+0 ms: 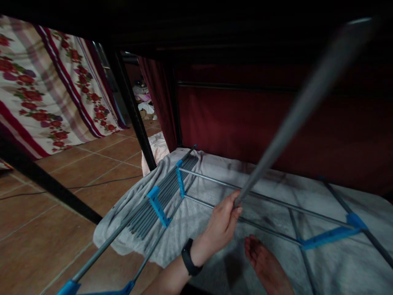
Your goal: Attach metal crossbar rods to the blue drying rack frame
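My left hand (224, 221), with a black band on the wrist, is closed around the lower end of a grey metal tube (285, 133). The tube slants up to the right, its far end blurred and close to the camera. Behind and below the hand lies a rack frame of grey tubes joined by blue plastic connectors (158, 206). One crossbar (276, 203) runs rightward to another blue connector (331, 237). Several loose grey tubes (143, 223) lie side by side under the frame's left part. My right hand is out of view.
A grey blanket (208, 250) covers the low bunk. What looks like a bare foot (267, 264) rests on it. Dark bunk posts (135, 110) stand at left, and a dark beam crosses above. A dark red curtain (245, 119) hangs behind. A cable (101, 183) crosses the tiled floor.
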`<state>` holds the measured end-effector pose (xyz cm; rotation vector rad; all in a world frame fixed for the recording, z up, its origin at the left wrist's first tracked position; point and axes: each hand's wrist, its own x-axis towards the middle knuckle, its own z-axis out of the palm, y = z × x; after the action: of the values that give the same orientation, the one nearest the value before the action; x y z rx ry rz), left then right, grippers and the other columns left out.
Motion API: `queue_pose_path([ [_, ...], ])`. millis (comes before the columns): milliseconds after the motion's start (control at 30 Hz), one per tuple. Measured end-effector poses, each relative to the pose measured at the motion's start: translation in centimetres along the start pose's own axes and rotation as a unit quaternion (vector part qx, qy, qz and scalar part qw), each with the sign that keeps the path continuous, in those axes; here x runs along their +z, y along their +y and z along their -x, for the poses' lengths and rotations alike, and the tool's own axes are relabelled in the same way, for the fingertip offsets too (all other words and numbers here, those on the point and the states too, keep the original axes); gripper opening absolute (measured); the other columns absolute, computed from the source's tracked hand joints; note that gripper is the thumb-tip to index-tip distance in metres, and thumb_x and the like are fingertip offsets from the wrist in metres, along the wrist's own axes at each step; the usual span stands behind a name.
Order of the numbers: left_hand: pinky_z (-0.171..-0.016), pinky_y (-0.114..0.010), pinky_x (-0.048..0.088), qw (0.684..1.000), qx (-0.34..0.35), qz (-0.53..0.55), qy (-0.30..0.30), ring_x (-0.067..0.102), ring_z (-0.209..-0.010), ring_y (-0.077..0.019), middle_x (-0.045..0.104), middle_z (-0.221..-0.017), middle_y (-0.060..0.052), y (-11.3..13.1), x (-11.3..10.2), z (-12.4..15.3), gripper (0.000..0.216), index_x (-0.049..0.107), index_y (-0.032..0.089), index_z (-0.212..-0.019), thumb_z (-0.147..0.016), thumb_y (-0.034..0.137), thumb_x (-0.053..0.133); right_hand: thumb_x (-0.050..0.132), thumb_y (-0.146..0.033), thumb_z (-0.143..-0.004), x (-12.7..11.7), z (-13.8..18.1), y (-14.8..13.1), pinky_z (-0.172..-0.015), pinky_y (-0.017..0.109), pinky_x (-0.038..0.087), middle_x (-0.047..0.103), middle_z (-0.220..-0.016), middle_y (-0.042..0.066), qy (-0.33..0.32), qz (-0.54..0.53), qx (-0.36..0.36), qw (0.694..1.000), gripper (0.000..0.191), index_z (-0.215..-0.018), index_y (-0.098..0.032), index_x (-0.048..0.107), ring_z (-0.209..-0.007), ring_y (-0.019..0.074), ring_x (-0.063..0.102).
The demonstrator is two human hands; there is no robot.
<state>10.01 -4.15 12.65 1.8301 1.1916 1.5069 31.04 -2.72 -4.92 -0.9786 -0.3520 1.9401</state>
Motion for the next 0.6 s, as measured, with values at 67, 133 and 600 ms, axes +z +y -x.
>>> queue_pose_path([
  [67, -0.103, -0.04, 0.048, 0.996, 0.051, -0.066, -0.043, 0.062, -0.117, -0.0238, 0.067, -0.123, -0.012, 0.4, -0.7, -0.4, 0.042, 0.048, 0.023, -0.149, -0.108, 0.027, 0.037, 0.087, -0.03, -0.066, -0.5, -0.1, -0.4, -0.079, 0.03, 0.064, 0.08, -0.097, 0.006, 0.024, 0.008, -0.02, 0.999, 0.027, -0.092, -0.023, 0.08, -0.087, 0.0206, 0.076],
  [133, -0.101, -0.039, 0.049, 0.985, 0.084, -0.131, -0.077, 0.063, -0.114, -0.023, 0.067, -0.12, -0.011, 0.5, -0.9, -0.4, 0.044, 0.046, 0.024, -0.15, -0.108, 0.022, 0.036, 0.086, -0.029, -0.065, -1.0, -0.1, -0.9, -0.077, 0.03, 0.065, 0.079, -0.097, 0.006, 0.041, 0.012, -0.032, 0.999, 0.027, -0.091, -0.024, 0.079, -0.086, 0.021, 0.077],
  [600, -0.105, -0.041, 0.044, 0.909, 0.026, -0.369, -0.194, 0.06, -0.108, -0.0221, 0.065, -0.115, -0.006, -5.6, -0.4, 2.5, 0.058, 0.052, 0.027, -0.145, -0.094, 0.002, 0.045, 0.082, -0.027, -0.069, -2.4, 0.4, -2.2, -0.077, 0.03, 0.065, 0.079, -0.095, 0.004, 0.084, 0.04, -0.067, 0.993, 0.024, -0.092, -0.025, 0.076, -0.085, 0.0195, 0.076],
])
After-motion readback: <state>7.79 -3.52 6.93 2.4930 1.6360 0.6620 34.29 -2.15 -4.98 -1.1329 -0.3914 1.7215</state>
